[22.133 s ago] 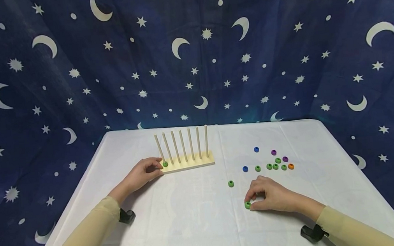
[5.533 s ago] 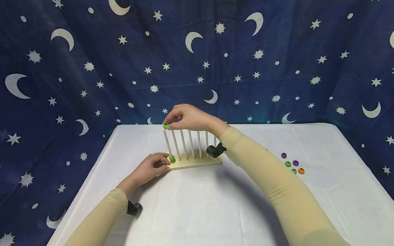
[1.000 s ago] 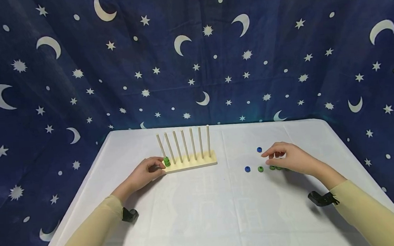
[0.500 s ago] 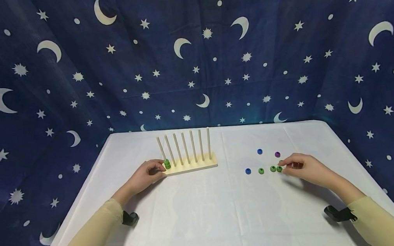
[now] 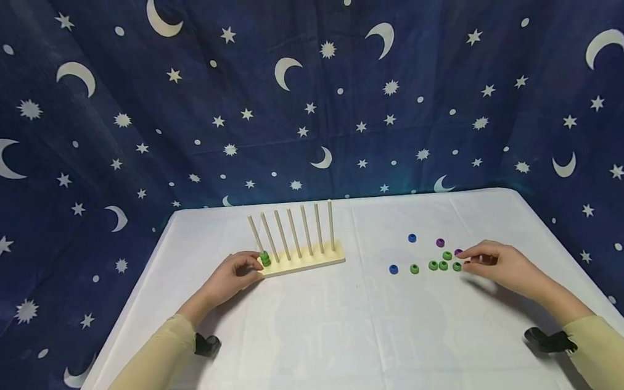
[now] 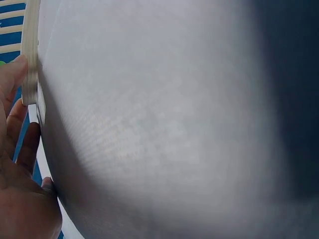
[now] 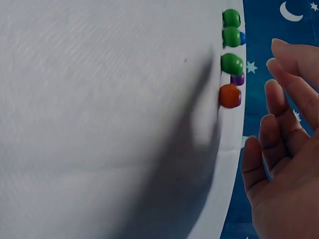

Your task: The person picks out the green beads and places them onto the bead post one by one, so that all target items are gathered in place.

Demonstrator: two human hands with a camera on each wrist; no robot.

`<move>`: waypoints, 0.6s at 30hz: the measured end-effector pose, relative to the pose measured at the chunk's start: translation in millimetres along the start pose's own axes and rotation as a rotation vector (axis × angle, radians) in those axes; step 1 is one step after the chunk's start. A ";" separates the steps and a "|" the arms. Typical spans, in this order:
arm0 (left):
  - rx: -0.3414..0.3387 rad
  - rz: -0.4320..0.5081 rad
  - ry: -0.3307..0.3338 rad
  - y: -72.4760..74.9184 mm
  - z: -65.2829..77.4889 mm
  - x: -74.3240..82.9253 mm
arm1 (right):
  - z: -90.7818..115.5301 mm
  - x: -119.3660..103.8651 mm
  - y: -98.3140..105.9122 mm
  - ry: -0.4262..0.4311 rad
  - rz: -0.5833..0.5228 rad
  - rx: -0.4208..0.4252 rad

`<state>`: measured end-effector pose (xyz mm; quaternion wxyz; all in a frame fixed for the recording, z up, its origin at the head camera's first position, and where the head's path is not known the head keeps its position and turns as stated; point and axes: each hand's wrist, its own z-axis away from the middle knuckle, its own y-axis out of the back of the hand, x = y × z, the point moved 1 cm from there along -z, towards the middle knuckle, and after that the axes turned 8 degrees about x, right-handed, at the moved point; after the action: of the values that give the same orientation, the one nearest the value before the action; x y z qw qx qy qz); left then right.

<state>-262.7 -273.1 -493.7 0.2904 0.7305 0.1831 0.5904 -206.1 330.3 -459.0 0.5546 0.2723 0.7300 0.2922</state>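
My left hand [image 5: 236, 278] grips the left end of a wooden peg board [image 5: 317, 257], thumb on the near side. The board has a row of upright pegs, and green beads [image 5: 264, 258] are stacked low on its leftmost peg. In the left wrist view, the thumb and fingers of that hand meet the board's end [image 6: 30, 74]. My right hand [image 5: 504, 265] hovers over the right end of the loose beads, fingers loosely bent, holding nothing. Its fingertips are close to a green bead [image 5: 457, 266] and a purple bead [image 5: 459, 252]. An orange bead [image 7: 230, 96], hidden in the head view, shows in the right wrist view.
Two blue beads [image 5: 393, 269], another purple bead [image 5: 440, 242] and several more green beads [image 5: 433, 265] lie on the white tablecloth [image 5: 325, 342]. A dark blue curtain [image 5: 257, 82] with moons and stars hangs behind the table.
Earlier my right hand held a green bead over the leftmost peg; the stack there has grown. In the last second it moved right across the loose beads, uncovering several. My left hand stayed put.
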 end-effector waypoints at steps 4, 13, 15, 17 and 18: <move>-0.001 0.006 0.002 0.0 -0.9 0.6 | -1.5 5.1 0.8 -0.004 0.015 0.000; -0.004 0.008 0.012 0.2 0.4 1.1 | -4.2 13.2 -4.3 0.010 0.008 -0.009; -0.005 0.010 0.010 0.0 0.2 1.1 | -4.7 16.7 -6.7 0.007 0.018 -0.002; -0.005 0.010 0.007 -0.1 -0.1 1.0 | -5.6 20.1 -9.0 0.003 0.029 0.002; -0.005 0.010 0.006 -0.2 -0.1 1.0 | -6.1 21.4 -9.8 0.001 0.036 0.003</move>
<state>-262.6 -272.4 -493.1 0.2889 0.7289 0.1789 0.5944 -217.8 338.3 -478.7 0.5486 0.2862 0.7255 0.3013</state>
